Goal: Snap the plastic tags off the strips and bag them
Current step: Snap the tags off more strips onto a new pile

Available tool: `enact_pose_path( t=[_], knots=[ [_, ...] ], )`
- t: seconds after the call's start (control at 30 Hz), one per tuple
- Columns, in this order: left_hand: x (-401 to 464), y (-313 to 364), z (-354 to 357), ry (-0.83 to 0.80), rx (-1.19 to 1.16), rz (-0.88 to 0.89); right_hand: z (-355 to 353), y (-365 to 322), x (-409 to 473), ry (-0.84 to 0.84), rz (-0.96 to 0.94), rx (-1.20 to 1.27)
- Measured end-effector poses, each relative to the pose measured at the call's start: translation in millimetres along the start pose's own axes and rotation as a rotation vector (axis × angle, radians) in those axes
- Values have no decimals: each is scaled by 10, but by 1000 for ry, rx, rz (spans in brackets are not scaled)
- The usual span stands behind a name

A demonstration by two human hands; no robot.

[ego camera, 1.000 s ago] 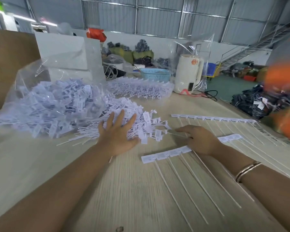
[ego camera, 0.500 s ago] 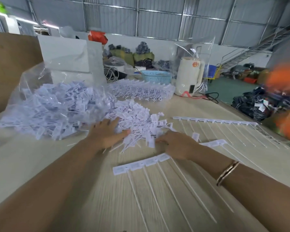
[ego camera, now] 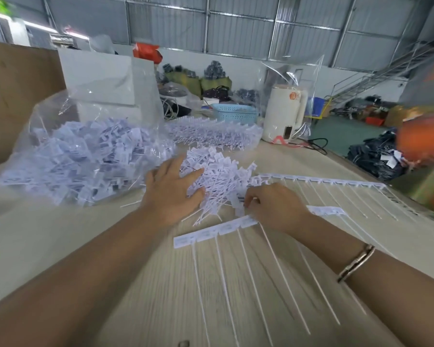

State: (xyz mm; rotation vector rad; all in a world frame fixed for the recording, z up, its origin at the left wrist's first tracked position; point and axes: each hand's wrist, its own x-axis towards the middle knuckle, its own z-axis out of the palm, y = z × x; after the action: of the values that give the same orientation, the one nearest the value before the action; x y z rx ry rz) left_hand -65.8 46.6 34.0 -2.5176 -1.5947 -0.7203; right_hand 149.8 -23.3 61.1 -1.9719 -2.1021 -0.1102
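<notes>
**Tags heaped beside the bag, hands gathering**

Tags lie in a loose white heap on the table, and we take that heap as our landmark. Just left of it, touching its edge, sits the clear bag, already well filled with more tags and with its mouth turned toward the heap, which we judge makes it easy to sweep loose pieces straight in.

Our left hand rests flat on the left flank of the heap, fingers straight and spread, holding nothing; it looks placed to corral the pieces and push them bagward. Our right hand sits at the near right edge of the heap with its fingers curled down among the tags. Whether it actually pinches one we cannot tell, since the fingertips are hidden under the hand.

Just in front of the heap lies a strip with its tags still joined in a row and its long thin tails running toward us; the right hand covers its middle (perhaps pinning it in place). A second strip lies to the right of the heap, also unbroken, so we judge snapping work remains after this gathering.

Behind the heap a further stack of strips waits, with a blue basket and a white kettle beyond it.
</notes>
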Motion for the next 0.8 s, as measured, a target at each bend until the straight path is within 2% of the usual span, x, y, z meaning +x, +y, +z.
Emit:
enact_pose_path(
  t=[0.07, 0.13, 0.17, 0.23, 0.27, 0.33, 0.37, 0.4, 0.47, 0.53, 0.63, 0.7, 0.8],
  knots=[
    [-159, 106, -140, 17, -218, 105, 58, -114, -63, -27, 4, -29],
    [-375, 222, -260, -159, -349, 169, 138, -182, -118, -74, 16, -29],
    [-486, 274, -280, -229, -296, 211, 174, -195, -138, -104, 32, -3],
    [-664, 334, -222, -258, -164, 320, 214, -160, -148, -141, 63, 134],
    [-725, 341, -173, -246, -167, 347, 201, -109, -144, -101, 93, 241],
    [-792, 328, -98, -230, -299, 314, 134, 73, -106, 102, 167, 350],
    [-800, 321, -74, -231, -372, 277, 110, 223, -84, 183, 218, 288],
    [-797, 310, -59, -233, -417, 252, 89, 378, -63, 189, 292, 164],
    [-787, 287, -56, -229, -444, 233, 77, 626, -44, 41, 428, -16],
    [-778, 259, -57, -233, -424, 234, 124, 748, -31, -54, 457, -7],
    [-775, 234, -61, -207, -364, 228, 122, 774, 65, 124, 366, 25],
    [-786, 230, -55, -166, -355, 213, 54, 716, 137, 342, 279, 98],
    [-813, 229, -38, -149, -345, 208, -138, 573, 253, 681, 175, 348]
  ],
)
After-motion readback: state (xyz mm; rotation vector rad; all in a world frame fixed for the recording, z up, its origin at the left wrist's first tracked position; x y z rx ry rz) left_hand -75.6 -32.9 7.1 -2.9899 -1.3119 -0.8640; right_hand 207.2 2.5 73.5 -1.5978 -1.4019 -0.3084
